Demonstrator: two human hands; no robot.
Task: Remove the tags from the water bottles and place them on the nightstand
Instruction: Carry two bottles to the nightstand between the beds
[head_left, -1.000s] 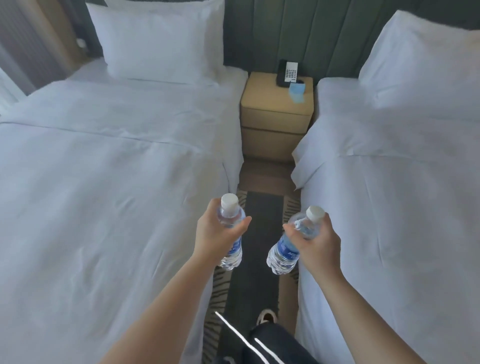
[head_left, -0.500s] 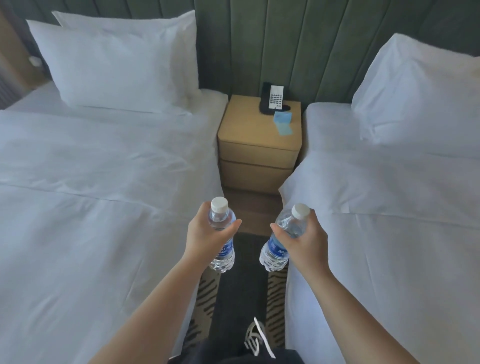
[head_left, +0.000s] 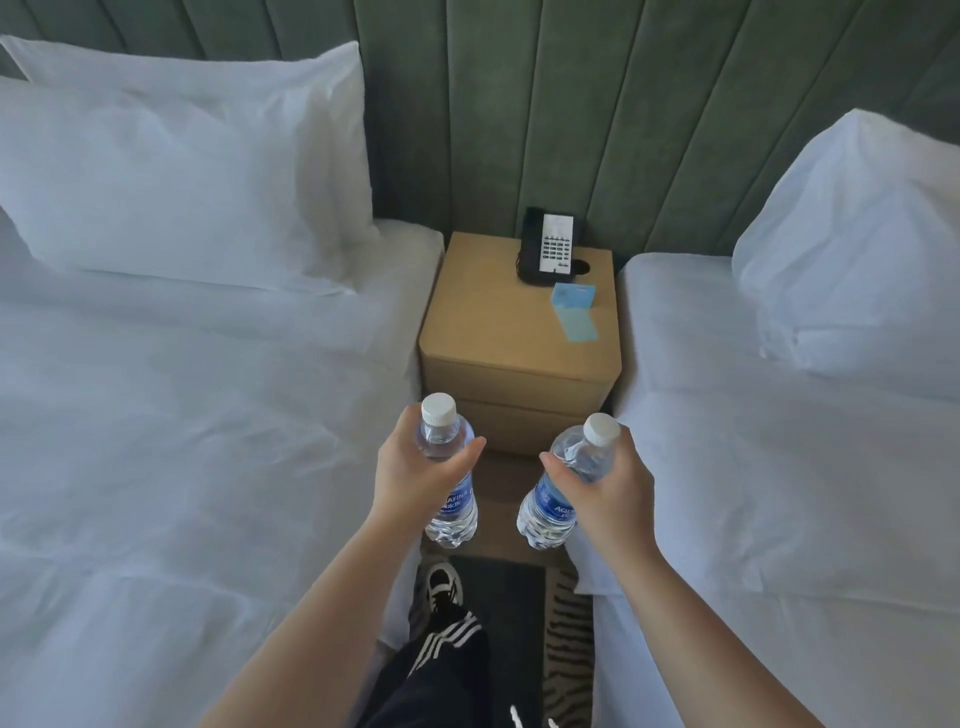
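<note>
I hold two clear water bottles with white caps and blue labels. My left hand (head_left: 415, 470) grips the left bottle (head_left: 451, 512) around its upper body, nearly upright. My right hand (head_left: 610, 480) grips the right bottle (head_left: 548, 512), tilted with its cap to the right. Both bottles hang in the aisle just in front of the tan wooden nightstand (head_left: 498, 332), below its top. No tag is visible on either bottle.
A black and white phone (head_left: 548, 249) stands at the back of the nightstand, with a light blue card (head_left: 575, 309) in front of it. White beds with pillows flank the aisle: left bed (head_left: 182, 415), right bed (head_left: 779, 467). My leg and shoe (head_left: 444, 587) are on the patterned carpet.
I have walked forward down the aisle; the nightstand is much closer. Both hands keep the same grip on the bottles.
</note>
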